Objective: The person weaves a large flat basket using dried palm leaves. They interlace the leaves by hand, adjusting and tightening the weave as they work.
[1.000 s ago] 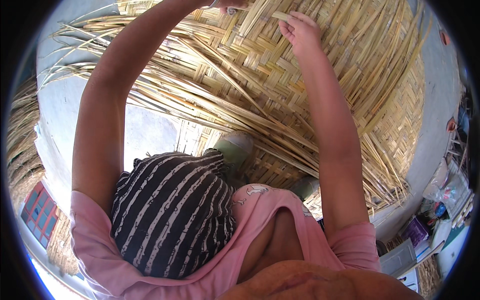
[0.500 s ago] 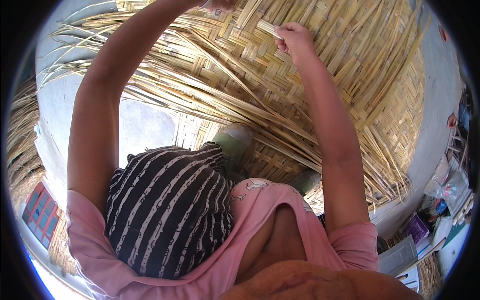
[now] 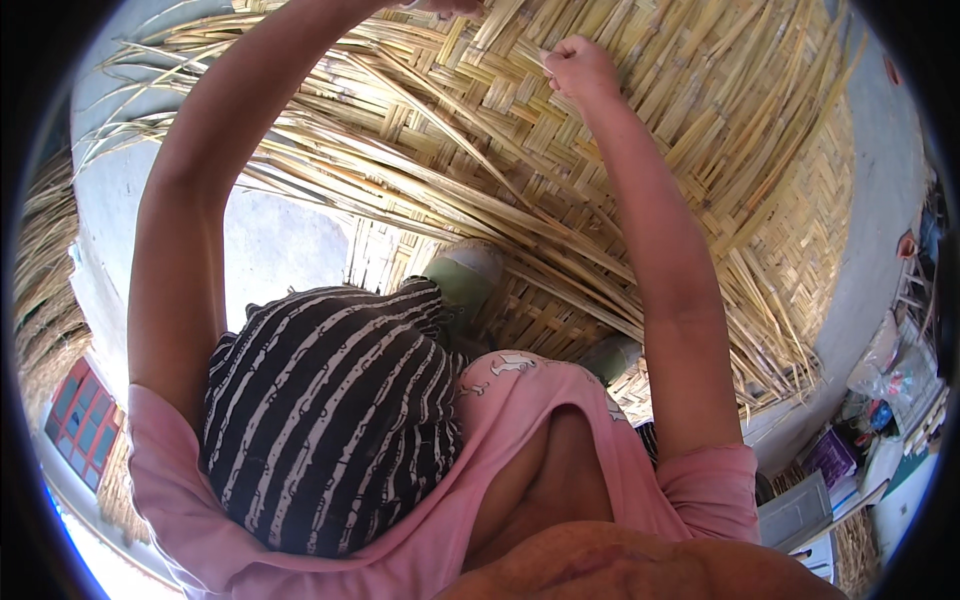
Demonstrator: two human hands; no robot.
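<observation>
Below me spreads a woven mat of pale yellow-green split reeds (image 3: 560, 165), with long unwoven strips lying loose over it. My right hand (image 3: 582, 68) is closed over the upper part of the weave, its thumb and fingers pinching the end of a flat reed strip (image 3: 536, 52). To its left, my left hand (image 3: 448, 7) is at the top edge of the picture, low over the weave. Most of that hand is cut off, so its grip does not show.
A thick bundle of loose reeds (image 3: 400, 185) crosses the mat near my feet. My green shoe (image 3: 465, 275) rests on the mat. Striped dark cloth (image 3: 335, 420) covers my knee. Clutter and a purple box (image 3: 832, 455) stand at the right; dry thatch (image 3: 50, 260) is at the left.
My right hand has shifted slightly up and left, and less of the strip shows beside it. My left hand has moved a little up and right, further out of the picture.
</observation>
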